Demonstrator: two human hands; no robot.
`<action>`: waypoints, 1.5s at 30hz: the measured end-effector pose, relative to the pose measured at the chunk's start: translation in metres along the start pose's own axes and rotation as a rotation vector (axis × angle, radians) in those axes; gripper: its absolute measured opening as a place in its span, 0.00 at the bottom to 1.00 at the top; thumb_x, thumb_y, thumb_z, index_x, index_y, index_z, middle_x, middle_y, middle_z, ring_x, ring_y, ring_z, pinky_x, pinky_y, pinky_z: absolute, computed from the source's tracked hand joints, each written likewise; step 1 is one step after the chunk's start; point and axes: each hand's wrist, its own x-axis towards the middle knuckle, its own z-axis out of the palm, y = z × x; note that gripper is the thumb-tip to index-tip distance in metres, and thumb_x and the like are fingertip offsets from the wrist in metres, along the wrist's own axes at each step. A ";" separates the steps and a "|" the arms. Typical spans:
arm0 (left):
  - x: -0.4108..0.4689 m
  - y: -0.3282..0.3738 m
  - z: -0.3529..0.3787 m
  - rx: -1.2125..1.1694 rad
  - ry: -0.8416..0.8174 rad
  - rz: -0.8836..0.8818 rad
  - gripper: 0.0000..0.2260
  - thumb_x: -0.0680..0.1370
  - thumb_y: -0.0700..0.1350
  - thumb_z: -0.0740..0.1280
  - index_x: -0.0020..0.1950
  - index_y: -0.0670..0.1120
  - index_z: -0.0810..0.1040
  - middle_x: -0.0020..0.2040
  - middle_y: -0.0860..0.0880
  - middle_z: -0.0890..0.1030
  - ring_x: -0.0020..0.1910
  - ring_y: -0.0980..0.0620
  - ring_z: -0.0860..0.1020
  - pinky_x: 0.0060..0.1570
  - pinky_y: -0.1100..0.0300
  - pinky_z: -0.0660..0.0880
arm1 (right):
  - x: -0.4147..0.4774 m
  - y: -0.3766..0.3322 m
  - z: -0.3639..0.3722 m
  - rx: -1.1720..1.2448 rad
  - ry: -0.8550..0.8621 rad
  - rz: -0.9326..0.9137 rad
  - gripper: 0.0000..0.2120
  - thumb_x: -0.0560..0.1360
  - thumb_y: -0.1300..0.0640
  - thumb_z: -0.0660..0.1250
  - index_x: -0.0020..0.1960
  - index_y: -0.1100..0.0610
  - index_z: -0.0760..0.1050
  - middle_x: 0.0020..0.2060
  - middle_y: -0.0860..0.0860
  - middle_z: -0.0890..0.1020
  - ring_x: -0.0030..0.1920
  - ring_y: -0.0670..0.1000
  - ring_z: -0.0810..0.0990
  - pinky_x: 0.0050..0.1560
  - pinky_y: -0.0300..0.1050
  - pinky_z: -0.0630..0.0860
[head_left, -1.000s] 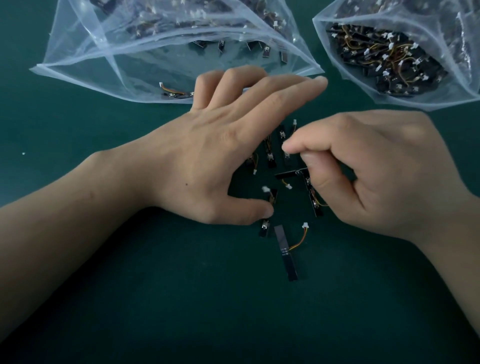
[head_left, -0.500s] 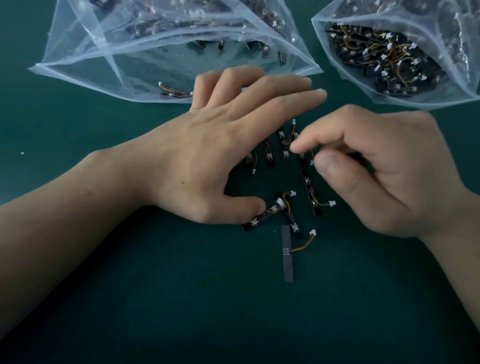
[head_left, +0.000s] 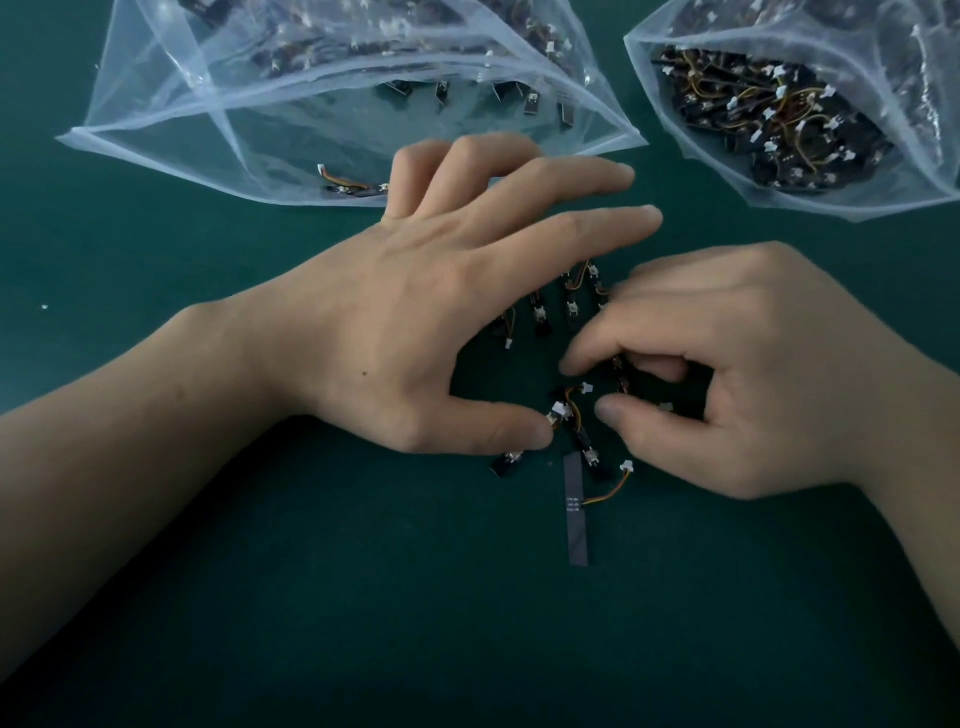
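Several small black strip parts with orange wires and white plugs (head_left: 540, 312) lie on the green mat between my hands. My left hand (head_left: 415, 322) is spread flat above them, fingers straight, with its thumb tip touching one part's white plug (head_left: 560, 410). My right hand (head_left: 737, 374) is curled, its index finger and thumb closing round a black strip part (head_left: 621, 375). A longer grey strip (head_left: 576, 512) with an orange wire lies just below both thumbs.
Two clear plastic bags lie at the back. The left bag (head_left: 171, 135) holds a few black parts; the right bag (head_left: 914, 171) is full of wired parts. A green mat (head_left: 467, 623) covers the surface.
My right hand has moved down and toward me from the upper parts, and its fingers now curl round a strip lower in the pile. My left hand has barely shifted.
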 end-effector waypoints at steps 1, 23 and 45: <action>0.000 -0.001 0.001 -0.008 0.018 -0.006 0.46 0.72 0.66 0.64 0.87 0.51 0.54 0.86 0.49 0.53 0.84 0.47 0.52 0.82 0.47 0.48 | 0.001 0.000 0.002 -0.022 0.008 -0.012 0.06 0.73 0.54 0.72 0.49 0.50 0.84 0.33 0.41 0.68 0.35 0.46 0.67 0.35 0.53 0.74; 0.006 -0.012 0.016 -0.406 0.420 0.059 0.03 0.78 0.46 0.74 0.50 0.51 0.81 0.46 0.60 0.82 0.50 0.58 0.80 0.60 0.50 0.62 | 0.006 -0.010 0.013 0.117 0.525 0.120 0.04 0.79 0.61 0.69 0.46 0.60 0.81 0.31 0.49 0.77 0.34 0.45 0.74 0.37 0.31 0.68; 0.007 -0.016 0.011 -0.410 0.336 0.033 0.04 0.79 0.45 0.69 0.48 0.54 0.82 0.44 0.55 0.81 0.47 0.55 0.76 0.58 0.45 0.61 | 0.002 -0.001 0.016 -0.004 0.540 -0.024 0.04 0.79 0.66 0.71 0.54 0.62 0.82 0.44 0.47 0.83 0.45 0.41 0.81 0.46 0.32 0.74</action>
